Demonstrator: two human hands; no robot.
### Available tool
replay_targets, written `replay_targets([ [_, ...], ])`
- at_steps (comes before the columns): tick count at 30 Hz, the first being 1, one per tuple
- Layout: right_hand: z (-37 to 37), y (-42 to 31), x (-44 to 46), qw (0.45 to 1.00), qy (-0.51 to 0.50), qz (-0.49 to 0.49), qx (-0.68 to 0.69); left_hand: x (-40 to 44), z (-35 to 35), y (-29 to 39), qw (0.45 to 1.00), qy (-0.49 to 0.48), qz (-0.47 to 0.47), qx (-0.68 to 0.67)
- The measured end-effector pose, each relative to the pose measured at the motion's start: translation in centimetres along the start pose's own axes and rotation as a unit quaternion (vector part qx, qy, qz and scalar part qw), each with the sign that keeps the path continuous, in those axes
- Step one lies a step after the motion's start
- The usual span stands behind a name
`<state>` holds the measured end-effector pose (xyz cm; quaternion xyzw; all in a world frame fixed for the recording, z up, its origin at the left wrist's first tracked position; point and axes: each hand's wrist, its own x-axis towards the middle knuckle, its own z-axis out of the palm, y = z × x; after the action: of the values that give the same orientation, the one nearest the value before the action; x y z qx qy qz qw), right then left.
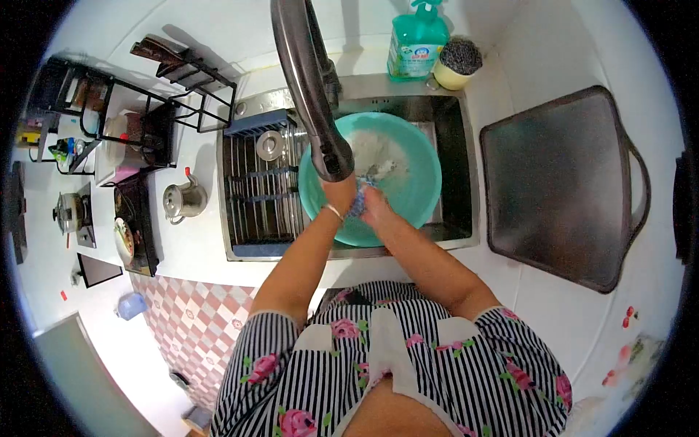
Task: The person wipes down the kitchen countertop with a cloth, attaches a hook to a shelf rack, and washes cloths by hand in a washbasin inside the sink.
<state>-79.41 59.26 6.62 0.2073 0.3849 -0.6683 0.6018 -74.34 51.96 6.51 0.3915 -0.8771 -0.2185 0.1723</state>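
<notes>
A blue patterned cloth (359, 202) is bunched between my two hands, over the near half of a green plastic basin (426, 167). My right hand (376, 205) is closed on the cloth from the right. My left hand (339, 194), with a bracelet at its wrist, presses against the cloth's other side, partly covered by the dark faucet (331, 156). Cloudy water and something pale, perhaps more cloth, show in the basin beyond my hands.
The basin stands in a metal sink (466, 211) beside a dish rack (255, 182) with a metal lid. Behind are a green soap bottle (417, 49) and a scrubber in a yellow holder (455, 69). A large tray-like board (557, 189) lies right; a metal pot (184, 200) stands left.
</notes>
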Motion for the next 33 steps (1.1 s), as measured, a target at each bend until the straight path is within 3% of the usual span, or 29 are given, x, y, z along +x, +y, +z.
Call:
replay_targets([
  [3, -0.9, -1.0, 0.2, 0.996, -0.065, 0.026, 0.063, -0.6, -4.9, 6.8, 0.983, -0.069, -0.137, -0.104],
  [5, 1.4, -4.1, -4.0, 0.978, -0.143, 0.08, 0.131, -2.7, -5.5, 10.0, 0.99, -0.11, -0.076, -0.05],
  [7, -2.7, -1.2, 2.0, 0.991, -0.135, 0.024, 0.0, -2.5, -4.3, 8.7, 0.995, -0.089, -0.02, 0.027],
  [9, -2.6, -0.2, 2.9, 0.995, -0.086, -0.008, -0.047, 0.1, -0.9, 2.9, 0.991, -0.005, 0.03, 0.129],
  [11, 1.5, -0.8, -0.6, 1.0, 0.002, -0.018, -0.007, 1.0, -1.0, 2.0, 0.995, 0.09, 0.05, 0.017],
  [13, 1.2, -1.6, -0.3, 0.999, -0.033, 0.01, 0.039, 0.6, -2.5, 3.4, 0.998, 0.053, 0.03, -0.024],
  [14, 0.7, -2.1, -0.1, 0.996, -0.049, 0.024, 0.064, -0.4, -5.0, 6.6, 1.0, -0.027, -0.004, -0.009],
  [16, -1.7, -2.9, 0.9, 0.937, -0.304, 0.118, 0.126, -1.3, -4.4, 7.0, 0.989, -0.136, -0.022, 0.052],
  [17, -1.7, -2.9, 0.9, 0.94, -0.292, 0.119, 0.127, -1.1, -0.8, 4.4, 0.982, -0.16, -0.005, 0.098],
  [18, -1.7, -2.8, 0.9, 0.944, -0.28, 0.12, 0.128, -0.9, -0.1, 3.3, 0.986, -0.153, -0.031, 0.059],
  [19, 0.0, -2.1, -0.3, 0.984, -0.126, 0.078, 0.1, -0.8, 0.5, 2.2, 0.988, -0.144, -0.056, 0.019],
  [20, 2.1, -2.1, -1.4, 0.997, 0.025, 0.031, 0.065, 0.4, -1.3, 0.2, 0.983, -0.093, -0.118, -0.102],
  [21, 4.3, -2.7, -3.3, 0.999, 0.016, -0.022, 0.023, 1.3, -2.7, -1.3, 0.958, -0.043, -0.177, -0.221],
  [24, 3.7, -4.1, -3.7, 0.991, -0.034, -0.126, 0.017, 2.4, -0.8, -5.7, 0.974, 0.143, -0.029, -0.174],
  [25, 2.6, -4.6, -3.6, 0.991, -0.006, -0.111, -0.07, 3.1, -4.6, -2.3, 0.939, 0.099, -0.131, -0.303],
  [27, 0.6, -5.7, -3.1, 0.964, 0.046, -0.079, -0.25, 3.6, -6.1, -1.7, 0.926, 0.055, -0.088, -0.364],
  [28, 0.8, -5.7, -2.9, 0.976, 0.056, -0.002, -0.209, 3.7, -6.7, -1.5, 0.916, 0.033, -0.067, -0.393],
  [30, 1.3, -5.4, -3.1, 0.978, 0.077, 0.154, -0.119, 2.4, -7.8, 3.5, 0.866, -0.038, -0.158, -0.473],
  [31, 1.1, -5.0, -3.1, 0.985, -0.033, 0.032, -0.164, 0.6, -4.5, 2.2, 0.962, -0.074, 0.047, -0.257],
  [33, 0.0, -3.9, -2.3, 0.913, -0.251, -0.214, -0.239, -3.2, -2.4, 4.1, 0.962, -0.094, 0.247, -0.072],
])
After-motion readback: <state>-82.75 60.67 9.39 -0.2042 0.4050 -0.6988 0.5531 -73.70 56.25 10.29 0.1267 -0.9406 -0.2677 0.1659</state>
